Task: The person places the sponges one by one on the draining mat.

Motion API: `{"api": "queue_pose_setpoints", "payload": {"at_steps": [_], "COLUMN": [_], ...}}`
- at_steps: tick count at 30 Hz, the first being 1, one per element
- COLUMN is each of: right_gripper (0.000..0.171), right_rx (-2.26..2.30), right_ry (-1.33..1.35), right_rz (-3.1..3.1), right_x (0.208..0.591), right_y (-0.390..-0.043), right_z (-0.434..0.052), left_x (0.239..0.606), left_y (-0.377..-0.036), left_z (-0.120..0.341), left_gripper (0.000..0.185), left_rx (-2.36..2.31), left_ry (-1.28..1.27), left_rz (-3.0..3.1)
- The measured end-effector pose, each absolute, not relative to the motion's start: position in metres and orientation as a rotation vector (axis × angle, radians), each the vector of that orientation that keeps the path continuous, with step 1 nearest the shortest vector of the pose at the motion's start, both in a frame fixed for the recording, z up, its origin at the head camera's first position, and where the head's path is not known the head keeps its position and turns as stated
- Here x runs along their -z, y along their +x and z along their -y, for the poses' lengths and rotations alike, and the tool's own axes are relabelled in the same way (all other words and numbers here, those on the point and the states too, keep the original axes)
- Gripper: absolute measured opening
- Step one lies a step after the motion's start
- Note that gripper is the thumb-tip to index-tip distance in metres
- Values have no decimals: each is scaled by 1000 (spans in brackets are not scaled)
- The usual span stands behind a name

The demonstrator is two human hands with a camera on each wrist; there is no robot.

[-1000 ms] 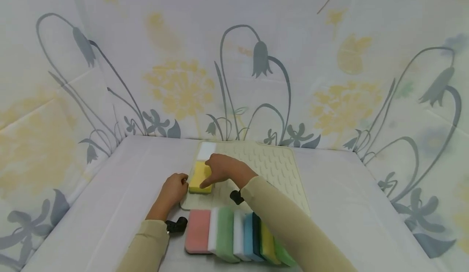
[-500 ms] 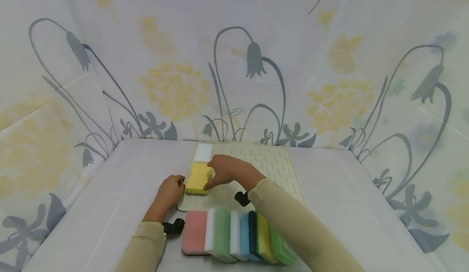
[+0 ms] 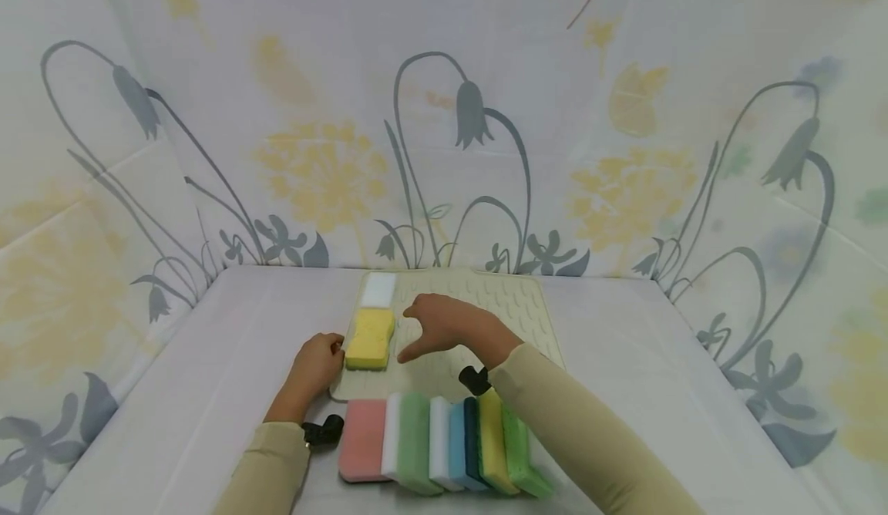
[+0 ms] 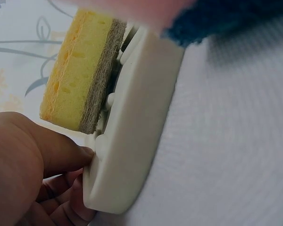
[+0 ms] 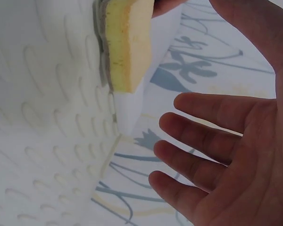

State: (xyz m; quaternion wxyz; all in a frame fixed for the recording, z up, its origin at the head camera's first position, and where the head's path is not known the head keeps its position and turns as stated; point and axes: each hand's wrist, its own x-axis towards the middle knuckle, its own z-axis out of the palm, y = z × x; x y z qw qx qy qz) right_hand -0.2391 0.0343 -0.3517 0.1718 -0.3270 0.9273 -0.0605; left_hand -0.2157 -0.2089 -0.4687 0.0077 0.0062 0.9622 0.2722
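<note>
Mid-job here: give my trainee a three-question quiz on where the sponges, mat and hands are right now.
1. True or false: the right hand grips the yellow sponge.
2. What lies just beyond the yellow sponge on the mat?
3. The left hand touches: A) the pink sponge, B) the mat's edge, C) nothing.

Key: 1. False, it is open and apart from it. 2. The white sponge. 3. B.

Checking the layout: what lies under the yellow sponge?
The yellow sponge rests scourer-side down on the cream ribbed drying mat, the mat's ribs beneath it hidden.
</note>
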Motion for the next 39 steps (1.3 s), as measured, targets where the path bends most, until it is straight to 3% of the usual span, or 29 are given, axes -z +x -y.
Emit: {"api": "queue_pose_setpoints", "payload": {"at_steps": [39], "right_gripper": [78], "right_rx": [430], "right_ry": [-801], "right_rz": [-2720], "right_x": [350], "right_y": [-204], "right_z": [-137], "left_x": [468], "left_y": [-215], "left_z": [210], "left_gripper": [39], "left_rx": [-879], "left_ry": [17], "left_rz": [-2981]}}
